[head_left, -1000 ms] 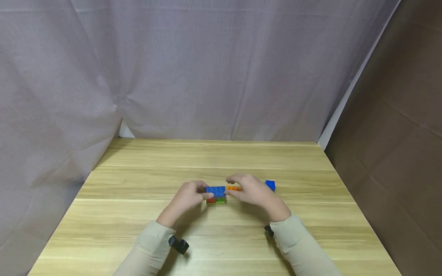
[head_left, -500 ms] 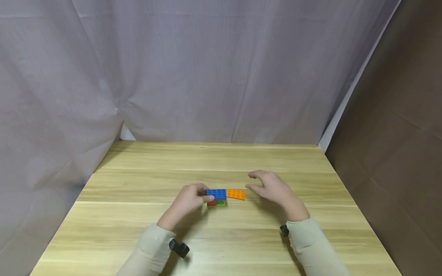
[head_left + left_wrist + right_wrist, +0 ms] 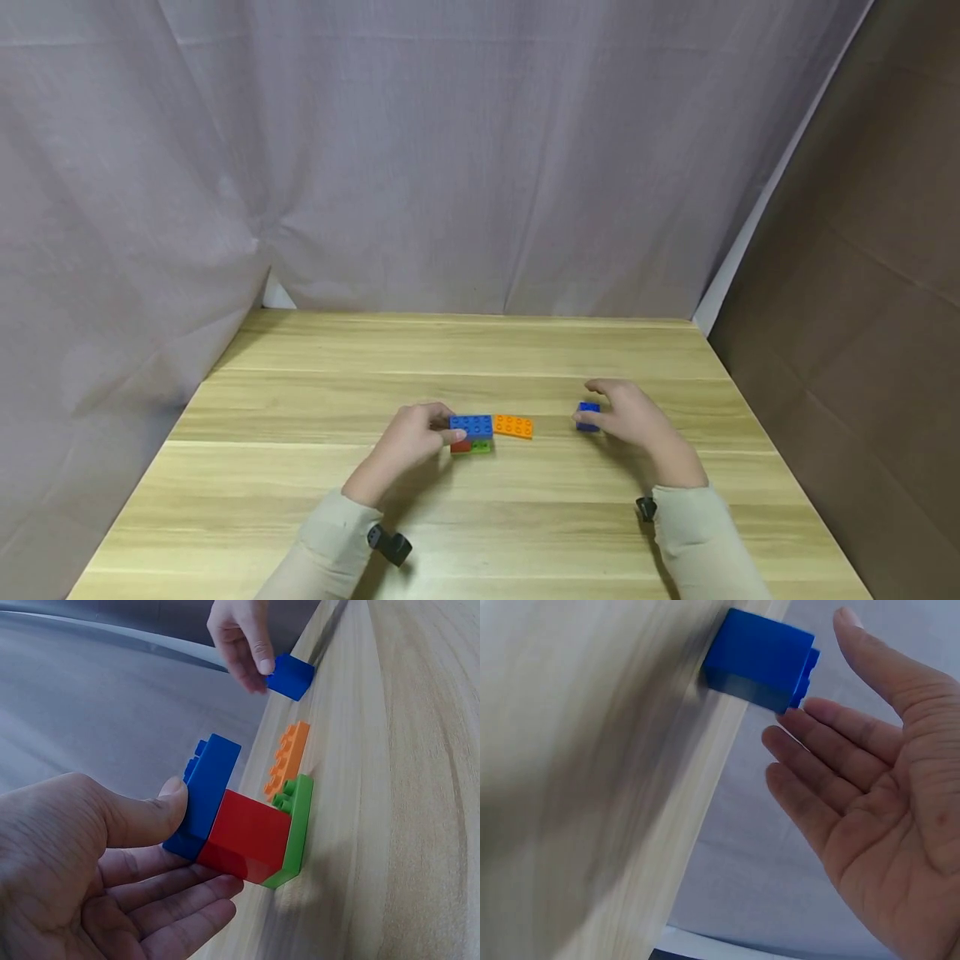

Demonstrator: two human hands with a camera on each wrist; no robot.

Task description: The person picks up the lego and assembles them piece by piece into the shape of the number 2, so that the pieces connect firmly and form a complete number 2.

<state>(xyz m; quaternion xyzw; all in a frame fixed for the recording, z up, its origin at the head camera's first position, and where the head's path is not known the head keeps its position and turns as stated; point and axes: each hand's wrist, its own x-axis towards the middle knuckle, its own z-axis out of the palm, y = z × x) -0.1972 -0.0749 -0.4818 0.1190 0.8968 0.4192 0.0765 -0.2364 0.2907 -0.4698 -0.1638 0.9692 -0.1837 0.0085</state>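
Note:
My left hand [image 3: 411, 437] pinches the long blue brick [image 3: 210, 787] on top of a small stack, its thumb on the studded face. Under that brick sit a red brick [image 3: 247, 836] and a green flat brick [image 3: 298, 832], the green one lowest, with bare studs on its right half. Just right of the stack lies a flat orange brick [image 3: 513, 427] with its studs up. My right hand [image 3: 637, 417] is at a small blue square brick [image 3: 757, 660] farther right. Its thumb and fingers are spread on either side of the studded top, not closed on it.
All the bricks are on a wood-grain table [image 3: 480, 517]. A grey cloth [image 3: 450, 167] hangs behind the table's back edge, and a brown cloth [image 3: 862, 333] hangs along the right side.
My right hand has moved right, away from the orange brick beside the stack, to the small blue brick. My left hand keeps its hold on the stack in about the same place.

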